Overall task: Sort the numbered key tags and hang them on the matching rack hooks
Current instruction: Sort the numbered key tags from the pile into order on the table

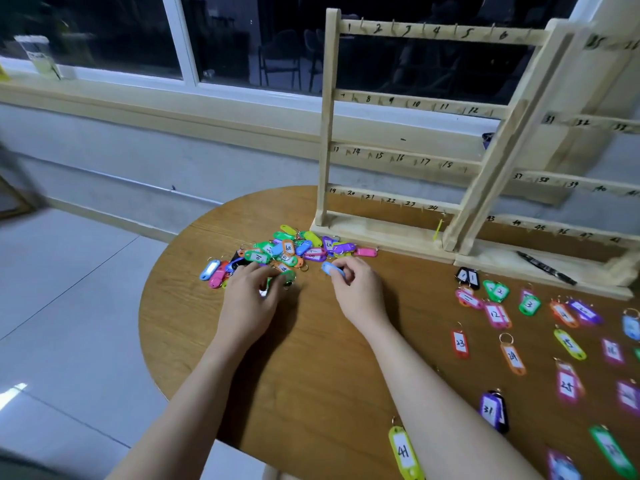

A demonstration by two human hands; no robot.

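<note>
A heap of coloured key tags point(287, 252) lies on the round wooden table point(311, 375), in front of the left wooden rack point(398, 109) with numbered hooks 1 to 24. My left hand point(252, 292) is at the heap's near edge, fingers curled round a green tag point(285, 277). My right hand point(356, 285) pinches a blue tag point(330, 268) just right of the heap. Sorted tags lie spread on the right, among them 12 point(497, 315), 23 point(460, 344) and 41 point(403, 452). The hooks in view carry no tags.
A second rack point(568, 181) with higher numbers stands to the right, at an angle. A black marker point(545, 267) lies on its base. A cup point(38, 57) stands on the window sill at far left. The table's left edge drops to tiled floor.
</note>
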